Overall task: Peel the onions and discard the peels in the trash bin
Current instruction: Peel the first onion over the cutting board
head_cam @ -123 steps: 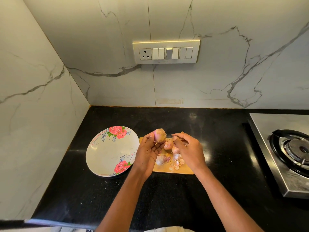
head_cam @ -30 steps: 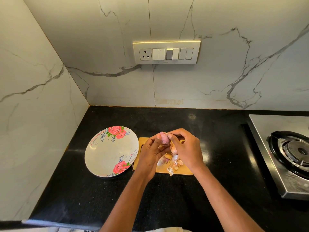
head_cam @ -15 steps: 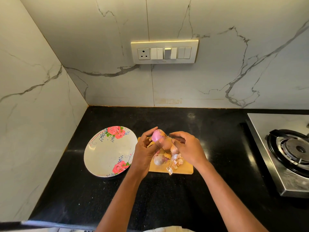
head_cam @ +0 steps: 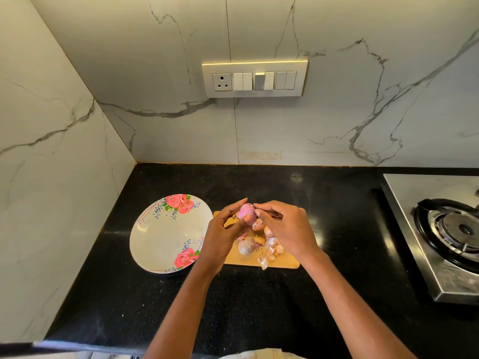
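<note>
My left grip [head_cam: 228, 230] grasps a pink onion [head_cam: 245, 211], fingers and thumb curled round it, holding it above the far end of the wooden cutting board [head_cam: 282, 263]. My right grip [head_cam: 285, 226] pinches at the top of that same onion with thumb and forefinger; a thin dark object seems to lie under its fingers, too hidden to tell. On the board, another onion [head_cam: 246, 246] with its skin on lies beside a heap of loose peels [head_cam: 272, 248]. A flowered plate [head_cam: 158, 242] sits just left of the board on the black desk [head_cam: 259, 301], toward its left edge. A gas stove [head_cam: 451, 229] stands at the right edge.
</note>
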`<state>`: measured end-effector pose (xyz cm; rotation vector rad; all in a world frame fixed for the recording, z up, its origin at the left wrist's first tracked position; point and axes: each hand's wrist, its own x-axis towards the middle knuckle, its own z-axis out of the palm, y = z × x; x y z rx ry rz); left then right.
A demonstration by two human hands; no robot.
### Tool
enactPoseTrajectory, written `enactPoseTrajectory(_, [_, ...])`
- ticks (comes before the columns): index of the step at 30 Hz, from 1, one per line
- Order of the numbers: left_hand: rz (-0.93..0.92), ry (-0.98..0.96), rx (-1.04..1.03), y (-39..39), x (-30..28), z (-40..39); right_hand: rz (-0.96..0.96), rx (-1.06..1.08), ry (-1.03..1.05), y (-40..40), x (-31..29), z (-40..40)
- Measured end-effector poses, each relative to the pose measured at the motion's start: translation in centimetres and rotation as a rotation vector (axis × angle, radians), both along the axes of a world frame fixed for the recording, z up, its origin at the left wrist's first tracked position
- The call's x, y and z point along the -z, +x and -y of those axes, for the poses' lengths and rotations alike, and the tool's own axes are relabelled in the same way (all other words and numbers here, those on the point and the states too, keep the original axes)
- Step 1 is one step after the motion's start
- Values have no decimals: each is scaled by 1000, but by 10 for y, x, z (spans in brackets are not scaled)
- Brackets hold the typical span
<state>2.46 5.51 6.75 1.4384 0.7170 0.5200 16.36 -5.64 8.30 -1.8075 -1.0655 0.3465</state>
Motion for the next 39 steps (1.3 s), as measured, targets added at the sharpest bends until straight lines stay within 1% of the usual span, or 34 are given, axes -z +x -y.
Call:
enactPoseTrajectory(5, [7,-36,-20,1,1,2,44,-2,32,0,1,3])
enactPoseTrajectory(12, [-9,-33,27,1,-2,6,95,54,38,2,5,3])
enactPoseTrajectory(14, [-8,-29,50,1,-2,6,42,79,30,4,7,4])
enactPoseTrajectory(16, [-1,-36,42,1,-4,6,-93,77,32,8,5,5])
enactPoseTrajectory(18, [-1,-47,15,1,-6,3,-197,28,27,10,2,4])
enactPoseTrajectory(21, [8,-86,3,0,-6,3,-229,-39,37,5,0,5])
enactPoseTrajectory(25, [24,-124,13,1,-7,6,-276,14,104,3,3,6])
enactPoseTrajectory(27, [24,-120,20,2,-8,5,-228,27,98,6,1,7])
enactPoseTrajectory(34, [6,-90,29,1,-5,4,67,44,74,-2,9,7])
enactPoseTrajectory(37, [-6,-77,50,1,-6,3,89,97,70,-3,10,4])
enactPoseTrajectory(39, [6,-102,77,-2,-6,3,45,171,75,1,9,2])
